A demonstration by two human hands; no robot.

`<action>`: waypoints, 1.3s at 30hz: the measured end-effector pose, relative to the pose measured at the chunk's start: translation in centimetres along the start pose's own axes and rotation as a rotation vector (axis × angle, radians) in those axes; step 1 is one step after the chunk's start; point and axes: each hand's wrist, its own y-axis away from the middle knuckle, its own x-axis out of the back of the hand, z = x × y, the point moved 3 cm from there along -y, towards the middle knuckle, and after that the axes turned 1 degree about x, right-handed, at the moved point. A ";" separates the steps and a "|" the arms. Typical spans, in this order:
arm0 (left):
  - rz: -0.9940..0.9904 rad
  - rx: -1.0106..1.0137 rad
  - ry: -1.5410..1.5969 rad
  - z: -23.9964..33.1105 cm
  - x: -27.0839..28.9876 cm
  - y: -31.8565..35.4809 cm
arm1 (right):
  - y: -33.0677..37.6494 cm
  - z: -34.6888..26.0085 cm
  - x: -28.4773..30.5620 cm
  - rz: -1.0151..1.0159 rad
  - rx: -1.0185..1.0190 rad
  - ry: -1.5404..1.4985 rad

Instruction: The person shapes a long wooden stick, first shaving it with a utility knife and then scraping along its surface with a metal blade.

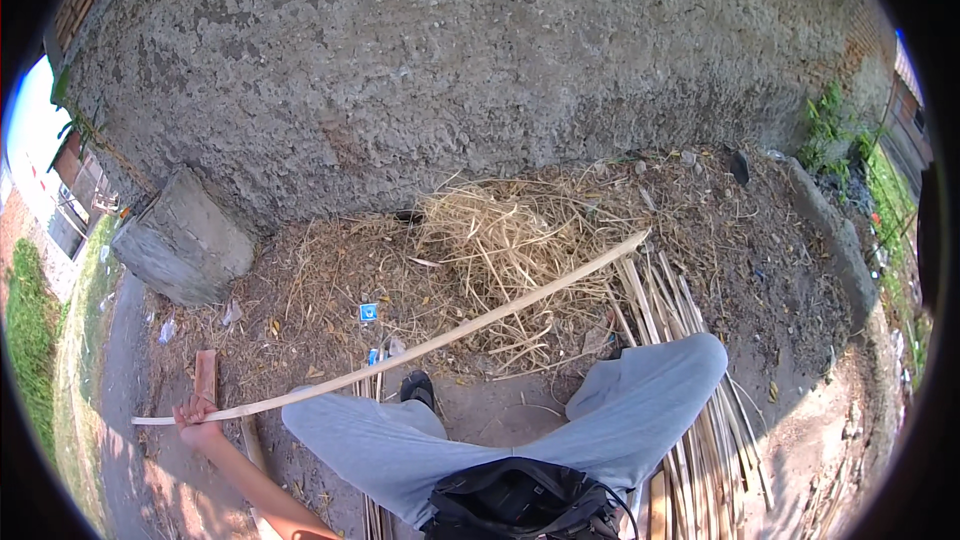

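Your left hand (197, 420) grips one long bamboo strip (420, 345), slanting from near left to far right over your knees; bundled strips (690, 420) lie right, straw pile (500, 240) against far wall (450, 60).

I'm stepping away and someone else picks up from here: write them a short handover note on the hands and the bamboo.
Left hand: gripping the near end of a long bamboo strip, which slants across the knees toward the wall.
Right hand: not in view.
Pile of strips lies on the ground at the right, under the right leg; straw-like shavings are heaped by the wall.
Done: many strips stacked.
Left: cannot tell beyond the strip in hand.
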 end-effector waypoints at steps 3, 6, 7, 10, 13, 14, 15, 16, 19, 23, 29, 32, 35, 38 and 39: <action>0.157 0.187 0.052 -0.3 2.6 -0.4 | -0.6 0.3 0.6 -0.007 0.000 -0.050; 0.257 0.209 0.023 -1.1 4.3 -1.0 | -3.2 -1.4 4.3 0.173 0.095 -0.249; 0.276 0.286 0.042 -2.0 4.8 -0.9 | -4.9 -2.8 6.6 0.290 0.155 -0.372; 0.308 0.333 0.047 -1.2 5.1 -0.7 | -6.2 -18.0 18.3 0.579 0.458 -0.864; 0.305 0.366 0.062 -1.4 6.1 -1.4 | -1.7 -31.7 29.8 0.541 0.710 -0.934; 0.288 0.376 0.074 -1.3 6.2 -1.7 | 0.9 -35.7 31.6 0.394 0.813 -1.099; 0.360 0.337 0.066 -2.0 5.8 -1.0 | 3.1 -39.1 32.5 0.243 0.915 -1.252; 0.360 0.349 0.071 -2.5 5.7 -0.5 | 5.0 -41.7 32.6 0.181 1.077 -1.240; 0.428 0.364 0.050 -0.6 6.5 0.4 | 11.2 -49.1 30.7 -0.474 1.115 -1.521; 0.476 0.258 -0.081 -0.2 8.6 1.4 | 13.3 -54.1 27.6 -0.812 1.072 -1.611; 0.422 0.212 -0.412 -2.3 6.1 0.6 | 11.7 -57.2 25.0 -0.864 1.088 -1.617; 0.327 0.225 -0.689 -7.7 0.1 1.4 | 9.7 -57.9 25.0 -0.763 1.049 -1.647; 0.590 0.253 -1.457 -9.3 -1.3 0.8 | 9.0 -58.9 24.9 -0.714 1.054 -1.722; -0.184 -0.403 -1.877 -17.5 -10.2 5.9 | 8.5 -59.3 24.1 -0.656 1.073 -1.786; -0.466 -0.432 -1.847 -21.1 -14.0 9.6 | 8.6 -59.2 23.7 -0.635 1.071 -1.786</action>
